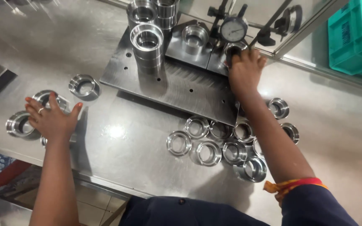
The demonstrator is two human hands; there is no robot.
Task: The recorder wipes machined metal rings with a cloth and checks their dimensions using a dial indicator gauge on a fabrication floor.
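Note:
My right hand [245, 71] reaches forward and grips a shiny metal ring [233, 49] that sits under a round dial gauge [233, 29] on the grey steel plate [181, 86]. My left hand [52, 118] rests with fingers spread over metal rings at the left, covering one ring [46, 97]; whether it grips that ring cannot be told. Two other rings lie near it, one [19, 124] to its left and one [83, 86] farther back. A cluster of several loose rings [208, 140] lies on the metal table by my right forearm.
Stacks of rings [147, 44] stand on the plate's far left, and a single ring [195, 37] sits beside the gauge. The gauge stand's black clamps [288, 21] rise at the back. A teal plastic crate [355, 37] stands at the far right. The table's front edge [105, 184] runs below.

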